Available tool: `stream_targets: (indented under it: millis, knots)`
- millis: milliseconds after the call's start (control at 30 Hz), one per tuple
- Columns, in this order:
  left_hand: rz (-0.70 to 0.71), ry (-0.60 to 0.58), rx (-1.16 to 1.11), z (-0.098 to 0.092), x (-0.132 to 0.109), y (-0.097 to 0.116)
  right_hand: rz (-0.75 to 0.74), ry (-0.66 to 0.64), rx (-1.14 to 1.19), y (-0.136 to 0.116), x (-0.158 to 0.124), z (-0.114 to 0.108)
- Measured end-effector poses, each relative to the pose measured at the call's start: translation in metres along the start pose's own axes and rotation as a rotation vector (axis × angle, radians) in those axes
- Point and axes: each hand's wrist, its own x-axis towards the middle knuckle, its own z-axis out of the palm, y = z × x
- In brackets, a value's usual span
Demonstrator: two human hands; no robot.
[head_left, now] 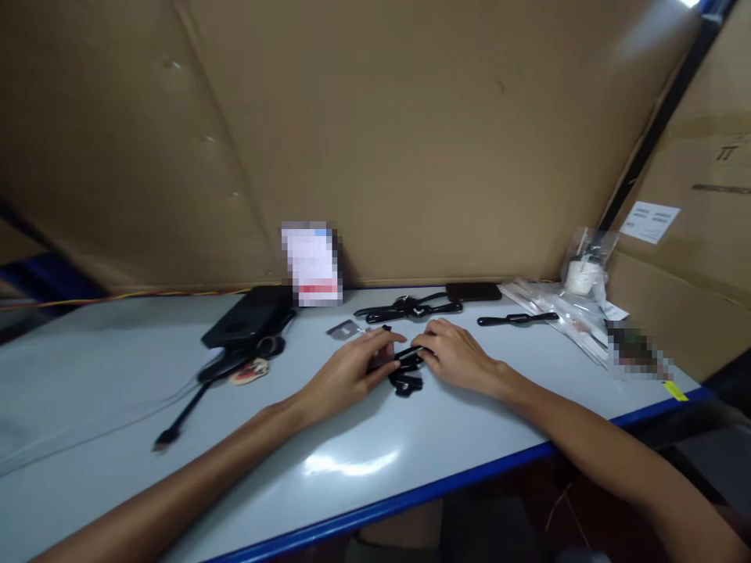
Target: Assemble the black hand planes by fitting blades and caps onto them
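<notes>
Both hands are together over the middle of the table. A narrow black band-like piece [412,354] runs between them. My left hand [355,363] closes on its left end, thumb along the near side. With bent fingers, my right hand [458,356] pinches the other end. Just below lies a small black part [407,385], and whether it joins the band I cannot tell. Behind the hands are several black bands [414,310] in a loose group. A small flat grey piece [345,329] rests beyond my left hand.
Left stands a black box-shaped device [243,320] with a cable [185,418] by it. A sheet [314,266] leans on the cardboard wall. Another black band [517,319], a dark flat object [474,292] and plastic bags [557,313] lie right. The table has a blue edge [375,520].
</notes>
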Motion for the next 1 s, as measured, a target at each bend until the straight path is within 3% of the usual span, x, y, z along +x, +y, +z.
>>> stream_targets:
  millis: [200,433,533,633,767,900,1000]
  knots:
    - [0.117,0.052,0.087,-0.007,-0.004,0.003,0.135,-0.056,-0.127,0.021,0.006,-0.014]
    - [0.278,-0.099,0.119,-0.011,-0.004,0.018,0.357,-0.233,-0.252,0.041,-0.006,-0.050]
    - [0.281,-0.189,0.116,-0.011,-0.005,0.023,0.440,-0.217,-0.319,0.044,-0.009,-0.058]
    - [0.272,-0.258,0.114,-0.010,-0.006,0.028,0.415,-0.205,-0.202,0.042,-0.009,-0.060]
    - [0.232,-0.258,0.157,-0.016,-0.003,0.024,0.344,-0.366,-0.110,0.034,-0.013,-0.057]
    - [0.177,-0.210,0.295,-0.035,0.003,-0.005,0.250,-0.330,-0.119,0.025,-0.014,-0.046]
    - [0.065,-0.115,0.440,-0.047,0.003,-0.027,0.158,-0.237,0.064,0.020,-0.008,-0.034]
